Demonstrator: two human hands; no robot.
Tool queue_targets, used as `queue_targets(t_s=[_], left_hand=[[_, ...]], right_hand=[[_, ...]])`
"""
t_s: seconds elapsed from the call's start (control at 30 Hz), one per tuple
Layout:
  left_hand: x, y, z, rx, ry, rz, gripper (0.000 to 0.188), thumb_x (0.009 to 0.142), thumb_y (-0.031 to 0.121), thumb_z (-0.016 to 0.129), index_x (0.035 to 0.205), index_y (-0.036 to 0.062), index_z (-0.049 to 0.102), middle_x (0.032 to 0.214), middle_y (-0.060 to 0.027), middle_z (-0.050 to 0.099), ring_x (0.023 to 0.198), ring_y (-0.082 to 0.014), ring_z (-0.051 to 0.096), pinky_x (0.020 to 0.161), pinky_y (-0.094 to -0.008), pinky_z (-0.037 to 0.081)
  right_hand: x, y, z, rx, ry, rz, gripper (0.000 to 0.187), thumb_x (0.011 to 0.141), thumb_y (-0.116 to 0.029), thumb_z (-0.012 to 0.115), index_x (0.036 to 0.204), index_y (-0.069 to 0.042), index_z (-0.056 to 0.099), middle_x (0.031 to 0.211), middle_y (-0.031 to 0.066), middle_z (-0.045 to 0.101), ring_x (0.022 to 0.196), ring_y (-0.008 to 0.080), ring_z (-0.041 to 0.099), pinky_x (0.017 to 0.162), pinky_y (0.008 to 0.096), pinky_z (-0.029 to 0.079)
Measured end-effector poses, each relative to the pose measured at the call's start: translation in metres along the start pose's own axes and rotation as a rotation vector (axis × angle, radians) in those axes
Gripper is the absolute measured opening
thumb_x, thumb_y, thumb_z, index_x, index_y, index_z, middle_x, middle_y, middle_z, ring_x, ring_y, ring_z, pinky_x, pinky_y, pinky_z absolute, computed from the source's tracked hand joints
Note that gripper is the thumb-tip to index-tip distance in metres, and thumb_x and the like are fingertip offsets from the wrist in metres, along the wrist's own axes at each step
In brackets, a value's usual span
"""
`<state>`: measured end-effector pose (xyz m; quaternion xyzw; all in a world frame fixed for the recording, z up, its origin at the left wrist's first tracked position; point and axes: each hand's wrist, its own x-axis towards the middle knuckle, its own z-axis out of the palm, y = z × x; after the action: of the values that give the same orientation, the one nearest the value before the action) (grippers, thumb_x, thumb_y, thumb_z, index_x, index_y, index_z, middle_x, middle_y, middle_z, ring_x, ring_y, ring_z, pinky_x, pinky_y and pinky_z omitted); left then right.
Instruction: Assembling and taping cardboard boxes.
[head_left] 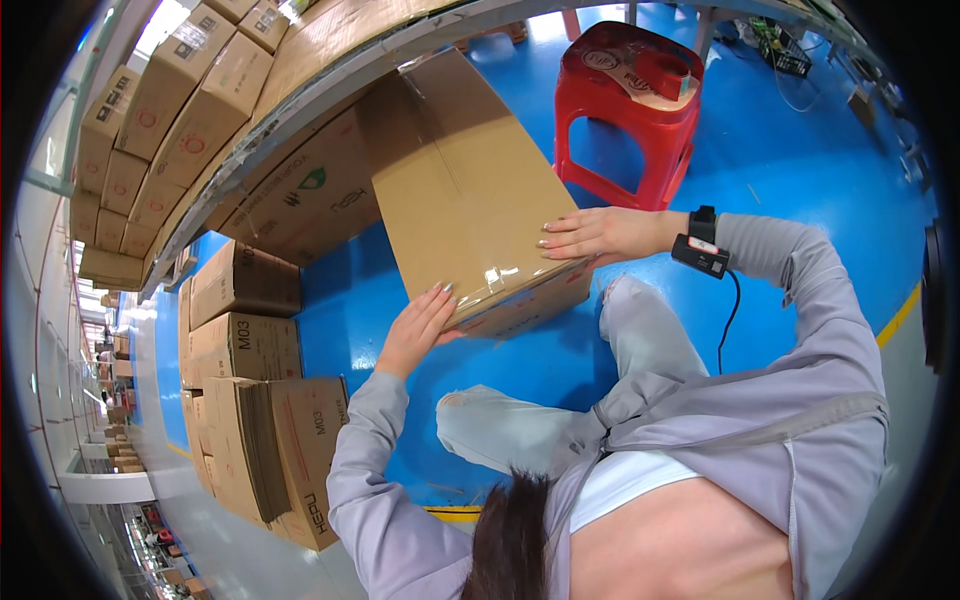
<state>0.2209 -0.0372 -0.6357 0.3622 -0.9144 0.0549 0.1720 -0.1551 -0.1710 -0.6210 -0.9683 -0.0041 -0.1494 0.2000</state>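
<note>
A large brown cardboard box [455, 180] lies on the blue floor in front of me, its near end sealed with clear tape. My left hand [418, 328] rests flat against the box's near left corner, fingers together. My right hand [600, 235] lies palm down on the box's right edge, fingers stretched out. Neither hand holds anything. A small black device is strapped to my right wrist with a cable running down from it. My knees in light trousers are below the box.
A red plastic stool [630, 110] with a roll of red tape on its seat stands behind my right hand. Stacks of cardboard boxes [245, 340] and flattened cartons stand at left. A shelf [330, 70] full of boxes runs overhead. A yellow floor line [900, 315] is at right.
</note>
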Motion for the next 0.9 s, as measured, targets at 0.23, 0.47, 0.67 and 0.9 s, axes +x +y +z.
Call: queue_targets(t_s=[0.23, 0.47, 0.67, 0.9], left_hand=[[0.005, 0.007, 0.016, -0.005, 0.174, -0.068, 0.057, 0.065, 0.021, 0.08, 0.114, 0.0047, 0.056, 0.119, -0.0132, 0.059, 0.112, -0.031, 0.056, 0.089, -0.0416, 0.048], [-0.018, 0.016, 0.027, 0.049, 0.204, -0.088, 0.058, 0.07, 0.031, 0.077, 0.116, 0.0038, 0.054, 0.119, -0.0169, 0.058, 0.111, -0.0372, 0.055, 0.09, -0.0482, 0.045], [-0.014, 0.024, 0.028, 0.143, 0.231, -0.111, 0.06, 0.069, 0.031, 0.078, 0.117, 0.0046, 0.054, 0.118, -0.016, 0.058, 0.111, -0.0358, 0.055, 0.09, -0.0462, 0.044], [0.041, 0.12, -0.051, -0.504, 0.536, -0.512, 0.05, 0.073, 0.016, 0.074, 0.117, 0.0035, 0.055, 0.117, -0.0151, 0.059, 0.11, -0.0292, 0.056, 0.09, -0.0419, 0.045]], right_hand=[[-0.017, 0.001, 0.016, -0.082, 0.207, 0.015, 0.061, 0.079, -0.021, 0.069, 0.134, -0.01, 0.044, 0.137, 0.0078, 0.045, 0.127, 0.0284, 0.041, 0.102, 0.0429, 0.036], [-0.01, 0.004, 0.043, -0.125, 0.384, -0.066, 0.047, 0.086, -0.033, 0.061, 0.125, -0.008, 0.053, 0.13, 0.0092, 0.052, 0.122, 0.0299, 0.045, 0.097, 0.0423, 0.04], [-0.013, 0.002, 0.043, -0.109, 0.379, -0.065, 0.051, 0.086, -0.034, 0.061, 0.127, -0.006, 0.05, 0.132, 0.011, 0.049, 0.124, 0.0323, 0.042, 0.101, 0.0433, 0.036], [-0.015, -0.023, 0.019, -0.022, 0.144, 0.045, 0.064, 0.089, -0.039, 0.056, 0.138, -0.004, 0.036, 0.144, 0.0158, 0.034, 0.135, 0.0334, 0.026, 0.111, 0.0454, 0.021]])
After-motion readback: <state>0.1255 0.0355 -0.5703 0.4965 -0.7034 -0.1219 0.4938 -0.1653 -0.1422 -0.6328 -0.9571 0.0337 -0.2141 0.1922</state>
